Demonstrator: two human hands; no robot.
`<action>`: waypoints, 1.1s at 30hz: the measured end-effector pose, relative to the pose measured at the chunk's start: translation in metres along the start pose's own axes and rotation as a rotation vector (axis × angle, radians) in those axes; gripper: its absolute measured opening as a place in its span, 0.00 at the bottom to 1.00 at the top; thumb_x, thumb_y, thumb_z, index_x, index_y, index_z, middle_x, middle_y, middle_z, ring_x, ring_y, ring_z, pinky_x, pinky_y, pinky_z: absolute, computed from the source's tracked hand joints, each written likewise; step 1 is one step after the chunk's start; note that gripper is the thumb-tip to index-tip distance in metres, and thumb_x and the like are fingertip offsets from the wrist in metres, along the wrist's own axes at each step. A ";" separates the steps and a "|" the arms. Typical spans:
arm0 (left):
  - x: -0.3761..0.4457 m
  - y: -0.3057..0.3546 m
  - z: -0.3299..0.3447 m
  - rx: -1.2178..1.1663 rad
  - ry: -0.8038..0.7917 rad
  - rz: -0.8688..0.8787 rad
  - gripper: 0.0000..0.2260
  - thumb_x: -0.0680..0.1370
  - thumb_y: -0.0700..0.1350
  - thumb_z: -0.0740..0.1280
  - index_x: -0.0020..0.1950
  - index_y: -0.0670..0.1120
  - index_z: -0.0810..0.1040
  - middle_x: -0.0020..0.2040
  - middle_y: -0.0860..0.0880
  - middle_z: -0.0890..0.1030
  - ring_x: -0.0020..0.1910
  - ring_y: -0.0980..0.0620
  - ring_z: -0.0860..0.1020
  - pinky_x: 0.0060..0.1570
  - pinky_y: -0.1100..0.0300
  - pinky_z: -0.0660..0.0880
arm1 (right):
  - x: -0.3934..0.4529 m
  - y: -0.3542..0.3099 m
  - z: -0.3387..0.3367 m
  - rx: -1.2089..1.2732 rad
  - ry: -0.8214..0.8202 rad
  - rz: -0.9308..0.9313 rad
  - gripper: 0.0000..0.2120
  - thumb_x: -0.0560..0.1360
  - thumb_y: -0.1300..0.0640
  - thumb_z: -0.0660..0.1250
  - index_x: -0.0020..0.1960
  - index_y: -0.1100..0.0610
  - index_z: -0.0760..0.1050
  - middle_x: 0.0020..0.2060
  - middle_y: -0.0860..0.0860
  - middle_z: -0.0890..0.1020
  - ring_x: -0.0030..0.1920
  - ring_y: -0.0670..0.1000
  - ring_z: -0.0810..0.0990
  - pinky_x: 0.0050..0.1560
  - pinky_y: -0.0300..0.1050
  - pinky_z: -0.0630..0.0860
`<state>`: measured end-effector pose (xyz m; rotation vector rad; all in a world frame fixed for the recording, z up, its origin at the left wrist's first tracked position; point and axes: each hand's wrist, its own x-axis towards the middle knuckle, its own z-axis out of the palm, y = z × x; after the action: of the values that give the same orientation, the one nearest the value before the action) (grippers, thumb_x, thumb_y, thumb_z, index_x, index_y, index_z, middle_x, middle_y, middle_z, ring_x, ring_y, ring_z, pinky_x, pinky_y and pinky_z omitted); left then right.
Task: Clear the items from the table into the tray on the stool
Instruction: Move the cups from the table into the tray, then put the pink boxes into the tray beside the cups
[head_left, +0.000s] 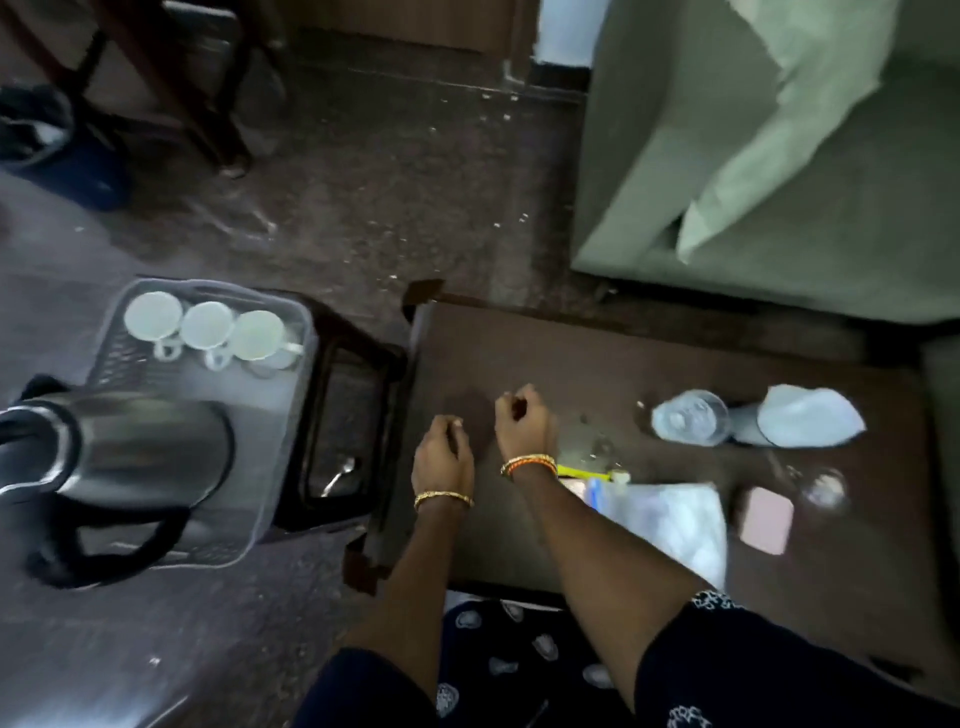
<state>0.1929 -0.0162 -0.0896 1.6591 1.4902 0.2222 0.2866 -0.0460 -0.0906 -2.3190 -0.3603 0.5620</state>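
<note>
A grey plastic tray (291, 400) sits on a dark stool (358, 364) at the left. It holds three white cups (205, 325) and a steel kettle (140, 452) with a black handle. My left hand (441, 457) and my right hand (522, 421) hover over the left end of the brown table (571, 353), fingers curled, with nothing visibly held. On the table to the right stand a clear glass (691, 415), a white crumpled cloth or bag (810, 415), a plastic pouch (670, 514), a pink box (766, 519), a small glass (823, 488) and a yellow stick-like item (592, 472).
A spoon (340, 475) lies on the stool beside the tray. A green sofa (753, 156) with a pale cloth stands beyond the table. A wooden chair leg (197, 104) and a dark bin (57, 145) are at the far left on the speckled floor.
</note>
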 end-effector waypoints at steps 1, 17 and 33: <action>-0.010 0.003 0.014 0.064 -0.067 -0.003 0.09 0.79 0.45 0.58 0.52 0.44 0.76 0.48 0.41 0.83 0.50 0.40 0.80 0.46 0.50 0.75 | -0.002 0.016 -0.017 -0.006 0.025 0.022 0.12 0.70 0.50 0.58 0.37 0.58 0.71 0.36 0.63 0.81 0.39 0.64 0.79 0.36 0.47 0.68; -0.092 -0.009 0.183 0.089 -0.226 -0.632 0.20 0.78 0.44 0.61 0.64 0.31 0.68 0.63 0.30 0.73 0.63 0.33 0.73 0.62 0.49 0.69 | 0.010 0.273 -0.214 0.075 0.314 0.842 0.24 0.72 0.52 0.54 0.56 0.69 0.72 0.53 0.70 0.79 0.54 0.68 0.77 0.54 0.55 0.73; -0.073 0.004 0.187 -0.230 -0.003 -0.671 0.07 0.78 0.38 0.60 0.43 0.35 0.70 0.38 0.39 0.74 0.27 0.49 0.70 0.26 0.61 0.72 | 0.055 0.318 -0.218 0.779 0.432 1.101 0.09 0.78 0.61 0.60 0.39 0.59 0.66 0.34 0.57 0.74 0.22 0.46 0.75 0.18 0.35 0.72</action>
<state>0.2958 -0.1677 -0.1707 0.9126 1.8512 0.0173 0.4716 -0.3747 -0.1881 -1.6095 1.1963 0.5231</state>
